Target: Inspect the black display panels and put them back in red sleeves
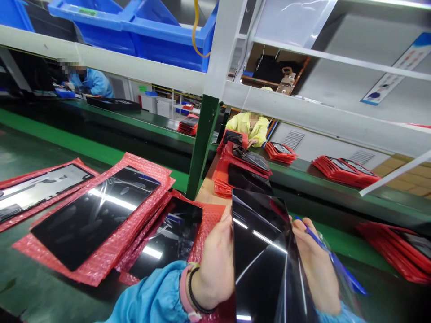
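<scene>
Lower centre of the frame: a glossy black panel (256, 264) stands tilted between the two hands, bright light streaks across its face.
Left hand: the left hand (215, 258) presses the panel's left edge, its fingers mostly hidden; a pink band (184, 287) and a dark bracelet (193, 291) circle the wrist below a blue sleeve (151, 296).
Right hand: the right hand (316, 262) grips the panel's right edge, fingertips bent at its upper part; a blue strip (348, 273) runs along the outer side of this hand.
Left of the frame: two dark screens (97, 215) (171, 235) lie on red bubble wrap (158, 172), beside a silvery part (43, 188) on similar wrapping.
Centre: more red-wrapped panels (247, 177) are piled behind the held one.
Right edge: a red stack (397, 251) lies on the green surface.
Upper left: blue bins (168, 42) sit above a person in blue (99, 83).
Upper centre: a person in yellow (259, 130) sits beyond the piles.
</scene>
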`<move>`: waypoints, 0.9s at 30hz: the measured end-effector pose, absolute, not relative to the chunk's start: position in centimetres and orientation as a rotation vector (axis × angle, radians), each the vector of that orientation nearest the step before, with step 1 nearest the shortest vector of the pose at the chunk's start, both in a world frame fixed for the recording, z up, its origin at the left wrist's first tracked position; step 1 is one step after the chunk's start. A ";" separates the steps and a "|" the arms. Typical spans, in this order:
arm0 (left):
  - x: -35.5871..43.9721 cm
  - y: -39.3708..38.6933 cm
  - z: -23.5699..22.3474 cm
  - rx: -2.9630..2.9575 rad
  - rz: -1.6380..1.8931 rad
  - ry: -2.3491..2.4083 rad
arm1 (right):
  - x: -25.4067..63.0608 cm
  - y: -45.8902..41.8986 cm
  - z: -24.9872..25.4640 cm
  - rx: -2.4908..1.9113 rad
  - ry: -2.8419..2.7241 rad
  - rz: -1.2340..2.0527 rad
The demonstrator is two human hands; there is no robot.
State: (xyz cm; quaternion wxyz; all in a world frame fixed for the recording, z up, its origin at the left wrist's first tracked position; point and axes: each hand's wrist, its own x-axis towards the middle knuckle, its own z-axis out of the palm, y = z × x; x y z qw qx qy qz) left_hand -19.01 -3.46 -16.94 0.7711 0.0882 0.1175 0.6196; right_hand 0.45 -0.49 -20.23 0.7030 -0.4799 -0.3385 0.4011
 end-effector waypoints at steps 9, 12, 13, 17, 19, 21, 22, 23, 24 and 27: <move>-18.9 -3.0 -18.4 0.287 1.366 0.401 | -0.2 -1.5 -20.1 -1.294 -0.653 1.011; -21.1 -2.6 -20.2 0.477 1.260 0.428 | -0.5 -1.2 -20.6 -1.404 -0.603 1.045; -22.2 -2.4 -21.0 0.542 1.272 0.484 | -0.6 -1.0 -20.8 -1.414 -0.619 1.044; -26.6 -2.4 -24.5 0.695 1.381 0.928 | -1.0 -0.3 -21.7 -1.409 -0.713 1.024; -27.8 -2.8 -25.6 0.643 1.182 0.981 | -1.3 -0.2 -22.0 -1.402 -0.763 1.025; -28.1 -3.3 -26.1 0.616 0.979 0.947 | -1.6 -0.3 -22.2 -1.366 -0.838 1.056; -27.9 -3.4 -26.0 0.629 0.917 0.926 | -1.8 -0.4 -22.3 -1.336 -0.885 1.079; -27.7 -3.5 -25.8 0.646 0.878 0.911 | -1.9 -0.6 -22.4 -1.298 -0.938 1.097; -27.4 -3.5 -25.5 0.663 0.859 0.900 | -2.1 -0.7 -22.5 -1.260 -0.990 1.103; -26.5 -3.1 -24.2 0.860 0.908 0.922 | -2.8 -1.0 -23.3 -1.166 -1.109 1.053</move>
